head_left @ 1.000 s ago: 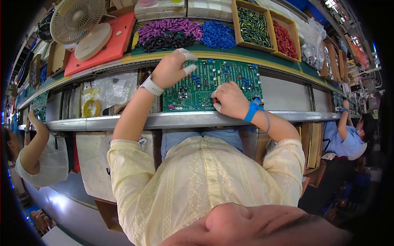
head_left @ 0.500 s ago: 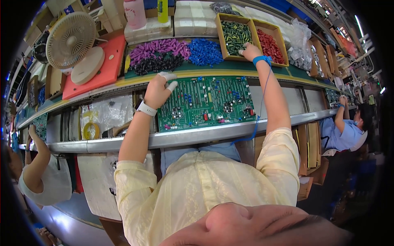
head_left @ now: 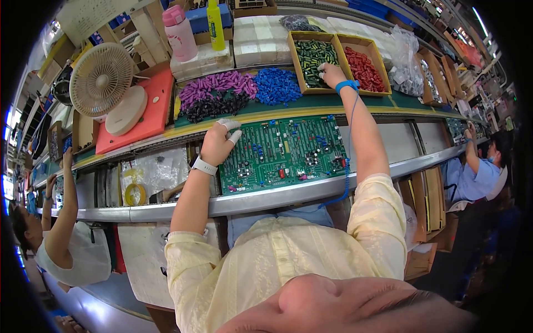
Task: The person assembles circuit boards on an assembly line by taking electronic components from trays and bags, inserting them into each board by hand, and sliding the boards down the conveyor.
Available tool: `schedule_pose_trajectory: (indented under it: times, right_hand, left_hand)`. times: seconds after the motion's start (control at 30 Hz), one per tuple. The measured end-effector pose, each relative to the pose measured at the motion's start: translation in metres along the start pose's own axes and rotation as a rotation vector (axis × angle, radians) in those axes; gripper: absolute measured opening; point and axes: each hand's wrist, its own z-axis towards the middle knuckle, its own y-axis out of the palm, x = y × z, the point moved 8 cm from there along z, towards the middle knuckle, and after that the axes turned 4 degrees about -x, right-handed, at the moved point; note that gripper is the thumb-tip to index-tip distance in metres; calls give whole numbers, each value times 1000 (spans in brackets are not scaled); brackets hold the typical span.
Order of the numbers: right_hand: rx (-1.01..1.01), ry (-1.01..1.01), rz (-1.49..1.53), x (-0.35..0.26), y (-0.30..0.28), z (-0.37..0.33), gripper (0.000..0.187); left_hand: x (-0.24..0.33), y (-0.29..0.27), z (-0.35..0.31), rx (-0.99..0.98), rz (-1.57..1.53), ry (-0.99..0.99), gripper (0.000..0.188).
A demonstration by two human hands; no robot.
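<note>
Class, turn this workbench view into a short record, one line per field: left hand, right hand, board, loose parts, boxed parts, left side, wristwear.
left hand: at the board's upper left corner, pale covers on its fingertips
right hand: over the dark green parts; whether it holds one is unclear
circuit board: green, components fitted
loose parts: purple, black, blue, in heaps
boxed parts: dark green, red
left side: fan
wristwear: white watch band left, blue strap right

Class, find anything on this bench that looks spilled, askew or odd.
The small purple cylindrical parts run into the small black parts, heaped loose, whereas small green parts sit in a yellowish cardboard box. No damage shows.
</note>
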Motion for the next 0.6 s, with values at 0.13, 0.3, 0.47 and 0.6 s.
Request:
schedule_pose_trajectory:
  times: [0.13,0.3,0.47,0.6]
  right_hand:
    - [71,-47,56,-8,-10,-13,26]
    - [-110,-296,559,-90,-1,-76,27]
    - [-100,-744,341,-196,24,-173,24]
    - [-113,-830,344,-218,53,-204,26]
  left_hand:
    - [-2,0,-1,12,8,22,21]
    - [-1,3,-3,17,-157,-22,20]
    - [14,41,-2,-215,-753,-245,29]
    - [11,58,-12,-334,-887,-351,24]
